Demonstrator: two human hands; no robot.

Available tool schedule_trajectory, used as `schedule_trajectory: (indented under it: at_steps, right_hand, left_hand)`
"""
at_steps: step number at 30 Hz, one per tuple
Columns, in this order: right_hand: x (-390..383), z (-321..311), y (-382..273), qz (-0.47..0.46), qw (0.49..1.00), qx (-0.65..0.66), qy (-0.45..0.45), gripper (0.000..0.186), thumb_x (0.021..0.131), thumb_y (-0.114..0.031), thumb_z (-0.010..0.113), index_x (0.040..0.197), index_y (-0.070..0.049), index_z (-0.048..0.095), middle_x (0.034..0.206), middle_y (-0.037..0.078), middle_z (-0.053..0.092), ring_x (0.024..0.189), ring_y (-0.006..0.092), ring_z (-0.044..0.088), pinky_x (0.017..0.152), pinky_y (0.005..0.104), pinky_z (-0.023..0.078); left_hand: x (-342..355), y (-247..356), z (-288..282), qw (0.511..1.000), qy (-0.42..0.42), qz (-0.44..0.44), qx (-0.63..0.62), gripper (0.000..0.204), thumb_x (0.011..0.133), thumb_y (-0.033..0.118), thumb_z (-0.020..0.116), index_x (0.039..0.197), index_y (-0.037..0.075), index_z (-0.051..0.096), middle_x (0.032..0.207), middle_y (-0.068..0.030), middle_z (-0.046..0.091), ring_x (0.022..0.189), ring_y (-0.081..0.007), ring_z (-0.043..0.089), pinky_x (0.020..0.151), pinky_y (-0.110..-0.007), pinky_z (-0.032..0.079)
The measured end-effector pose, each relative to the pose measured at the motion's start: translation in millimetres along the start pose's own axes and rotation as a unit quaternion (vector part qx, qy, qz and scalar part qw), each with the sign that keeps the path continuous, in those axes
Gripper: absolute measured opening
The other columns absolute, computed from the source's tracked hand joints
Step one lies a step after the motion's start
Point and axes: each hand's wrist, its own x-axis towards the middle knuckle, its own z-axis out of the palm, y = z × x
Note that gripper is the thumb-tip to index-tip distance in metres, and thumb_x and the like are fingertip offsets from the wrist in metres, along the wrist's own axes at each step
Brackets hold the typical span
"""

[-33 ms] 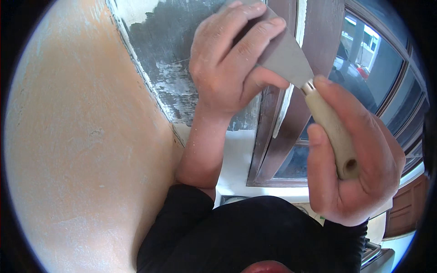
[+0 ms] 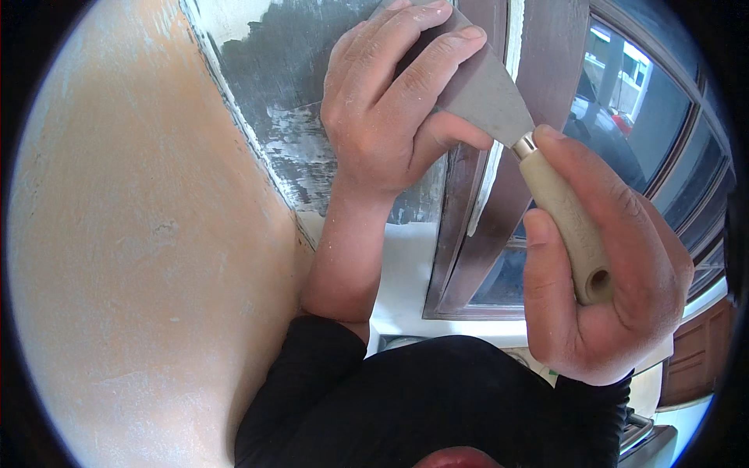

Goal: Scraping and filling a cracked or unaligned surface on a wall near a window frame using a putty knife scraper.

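A putty knife [image 2: 491, 93] with a wide, dull grey blade and a cream handle lies slanted across the upper middle. My right hand [image 2: 624, 265] is closed around its handle, forefinger stretched toward the metal collar and thumb along the other side. On the blade, my left hand [image 2: 382, 101] presses bent fingertips against the near face, its thumb by the lower edge. The blade's far edge is hidden behind my left fingers and the top of the picture. Behind the left hand is a wall patch [image 2: 273, 70] smeared with dark grey filler, streaked white lower down.
An orange-tan wall surface [image 2: 140, 234] fills the left side, meeting the grey patch at a rough pale corner. To the right stand a brown wooden frame [image 2: 460, 234] and glass panes [image 2: 624, 101]. A brown panelled piece [image 2: 698, 355] shows at the lower right.
Both hands and the putty knife have shifted very slightly left and up. My grip looks the same.
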Motion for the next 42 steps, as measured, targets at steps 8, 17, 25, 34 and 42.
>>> schedule_trajectory:
  at_steps: [8,17,25,34,42]
  right_hand:
    - [-0.4,0.6,3.0,-0.006,1.0,-0.01,-0.017,0.042,0.077,0.005,0.066,0.12,0.002,0.066,0.101,0.021,0.073,0.086,0.0279,0.075,0.072,0.0291,0.058]
    - [-6.8,-3.6,-0.1,-0.003,0.999,-0.026,-0.033,0.044,0.076,0.005,0.067,0.12,0.002,0.066,0.097,0.021,0.074,0.078,0.0245,0.075,0.066,0.0268,0.057]
    - [1.7,-1.3,-0.8,-0.011,1.0,-0.026,-0.012,0.042,0.077,0.005,0.066,0.12,0.001,0.067,0.097,0.02,0.074,0.082,0.0253,0.075,0.069,0.0283,0.058]
    - [5.1,4.8,-4.0,-0.015,1.0,-0.002,0.006,0.04,0.078,0.003,0.067,0.118,0.001,0.068,0.097,0.021,0.074,0.084,0.0271,0.075,0.072,0.0298,0.058]
    - [7.9,3.2,-4.5,-0.032,0.999,-0.016,0.022,0.039,0.078,0.002,0.068,0.117,0.001,0.068,0.095,0.02,0.074,0.082,0.0268,0.075,0.071,0.0297,0.058]
  left_hand:
    - [0.0,9.5,-0.6,1.0,0.003,-0.023,-0.021,0.066,0.088,0.067,0.05,0.108,0.008,0.073,0.11,-0.0153,0.068,0.101,-0.0361,0.067,0.089,-0.048,0.052]
    - [-4.5,15.2,5.4,0.997,0.067,-0.011,-0.047,0.062,0.084,0.067,0.056,0.106,0.012,0.075,0.11,-0.0108,0.069,0.101,-0.0332,0.067,0.087,-0.043,0.052]
    - [-7.1,11.0,2.2,0.999,0.023,-0.022,-0.036,0.072,0.093,0.067,0.044,0.111,0.003,0.071,0.111,-0.0204,0.067,0.101,-0.0395,0.067,0.092,-0.052,0.054]
    - [-3.4,7.8,-12.0,0.999,-0.026,-0.043,0.013,0.072,0.093,0.067,0.044,0.11,0.002,0.071,0.111,-0.0203,0.068,0.101,-0.0395,0.068,0.091,-0.051,0.054]
    - [2.2,2.5,-8.2,0.999,0.006,-0.029,-0.02,0.073,0.091,0.068,0.046,0.109,0.002,0.071,0.11,-0.0197,0.068,0.102,-0.0387,0.068,0.091,-0.05,0.054]
